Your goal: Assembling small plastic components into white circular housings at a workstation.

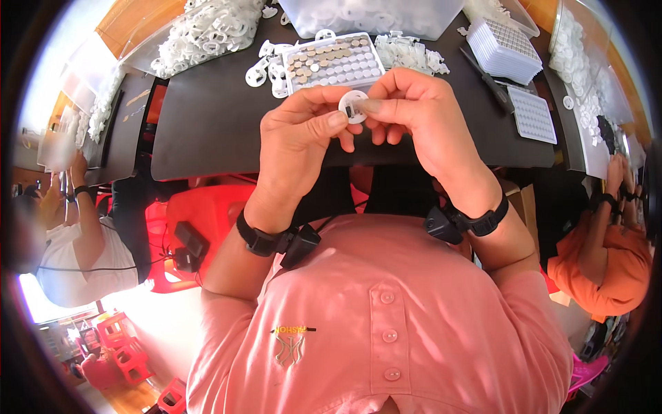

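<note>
My left hand [293,138] pinches a small round white plastic part [354,99] between thumb and fingers, above the near side of the dark table. A dark slot shows in the part's face. My right hand [431,114] meets it from the right, thumb and forefinger closed at its edge; whether they hold some tiny piece as well, I cannot make out. Just beyond my hands lies a white tray [285,61] with rows of small round metal discs, some silvery, some brownish. Loose white plastic parts [256,75] lie left of this tray, and more parts [414,55] are heaped to its right.
A clear bin [372,17] of white parts stands at the back, with another heap [207,41] to its left. At the right are stacked white trays [509,52], a single tray [532,116] and a dark long tool [488,81]. People work at both sides.
</note>
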`<action>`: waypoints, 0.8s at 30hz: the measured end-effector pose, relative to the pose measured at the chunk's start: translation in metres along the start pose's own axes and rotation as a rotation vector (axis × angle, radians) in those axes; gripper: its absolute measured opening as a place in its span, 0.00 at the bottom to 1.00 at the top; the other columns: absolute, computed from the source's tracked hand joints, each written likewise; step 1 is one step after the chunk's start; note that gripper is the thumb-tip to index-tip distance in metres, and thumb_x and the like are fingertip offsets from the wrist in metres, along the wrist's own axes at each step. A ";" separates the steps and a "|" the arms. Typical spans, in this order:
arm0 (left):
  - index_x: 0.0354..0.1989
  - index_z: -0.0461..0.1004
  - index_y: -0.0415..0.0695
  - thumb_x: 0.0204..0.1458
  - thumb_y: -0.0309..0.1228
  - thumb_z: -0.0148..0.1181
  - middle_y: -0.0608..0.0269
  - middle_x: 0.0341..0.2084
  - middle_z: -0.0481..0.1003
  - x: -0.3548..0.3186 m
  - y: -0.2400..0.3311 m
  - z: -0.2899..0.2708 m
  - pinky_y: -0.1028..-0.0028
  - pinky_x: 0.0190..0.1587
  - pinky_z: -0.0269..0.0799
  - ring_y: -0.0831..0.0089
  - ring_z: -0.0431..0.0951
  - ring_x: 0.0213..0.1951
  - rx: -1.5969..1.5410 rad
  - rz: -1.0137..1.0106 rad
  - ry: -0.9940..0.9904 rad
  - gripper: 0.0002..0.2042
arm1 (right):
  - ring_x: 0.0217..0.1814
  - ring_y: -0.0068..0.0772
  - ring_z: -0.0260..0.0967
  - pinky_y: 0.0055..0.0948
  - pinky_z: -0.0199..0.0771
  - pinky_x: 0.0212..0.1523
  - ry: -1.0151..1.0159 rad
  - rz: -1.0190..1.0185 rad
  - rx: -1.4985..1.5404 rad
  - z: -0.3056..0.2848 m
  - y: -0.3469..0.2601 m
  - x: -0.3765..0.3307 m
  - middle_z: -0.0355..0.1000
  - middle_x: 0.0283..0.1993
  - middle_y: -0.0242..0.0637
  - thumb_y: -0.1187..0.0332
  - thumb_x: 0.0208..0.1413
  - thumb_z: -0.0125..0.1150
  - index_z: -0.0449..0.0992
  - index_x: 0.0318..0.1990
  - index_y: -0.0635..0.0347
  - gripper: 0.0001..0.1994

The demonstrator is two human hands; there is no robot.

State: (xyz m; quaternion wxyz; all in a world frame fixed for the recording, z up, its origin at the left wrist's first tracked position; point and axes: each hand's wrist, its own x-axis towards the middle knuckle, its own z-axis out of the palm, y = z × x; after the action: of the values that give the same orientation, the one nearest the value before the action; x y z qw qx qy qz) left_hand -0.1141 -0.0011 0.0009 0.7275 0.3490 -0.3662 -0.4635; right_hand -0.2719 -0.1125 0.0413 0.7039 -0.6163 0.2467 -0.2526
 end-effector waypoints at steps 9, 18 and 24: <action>0.50 0.75 0.32 0.56 0.24 0.62 0.50 0.42 0.79 -0.003 -0.005 0.002 0.69 0.33 0.77 0.64 0.80 0.37 -0.003 0.064 0.013 0.14 | 0.22 0.18 0.66 0.18 0.59 0.23 -0.001 0.122 0.015 0.008 0.000 -0.003 0.73 0.25 0.30 0.65 0.58 0.64 0.76 0.30 0.60 0.09; 0.47 0.76 0.30 0.54 0.21 0.60 0.51 0.37 0.80 -0.002 -0.002 -0.017 0.71 0.32 0.76 0.66 0.81 0.35 -0.164 -0.010 0.166 0.13 | 0.29 0.24 0.70 0.25 0.68 0.32 -0.091 -0.420 -0.990 -0.003 -0.036 0.050 0.76 0.29 0.32 0.72 0.54 0.61 0.79 0.34 0.61 0.04; 0.48 0.77 0.30 0.54 0.19 0.61 0.50 0.37 0.80 -0.002 -0.001 -0.020 0.72 0.32 0.76 0.65 0.81 0.35 -0.283 -0.068 0.132 0.13 | 0.31 0.36 0.71 0.30 0.67 0.32 -0.173 -0.705 -1.210 0.005 -0.018 0.109 0.74 0.29 0.36 0.73 0.52 0.58 0.81 0.35 0.54 0.06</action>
State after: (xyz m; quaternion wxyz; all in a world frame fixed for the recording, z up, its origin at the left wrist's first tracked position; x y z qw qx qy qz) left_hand -0.0979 0.0040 -0.0105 0.7760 0.2846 -0.2366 -0.5108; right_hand -0.1873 -0.1827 0.0557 0.1308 -0.9607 0.0727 -0.2340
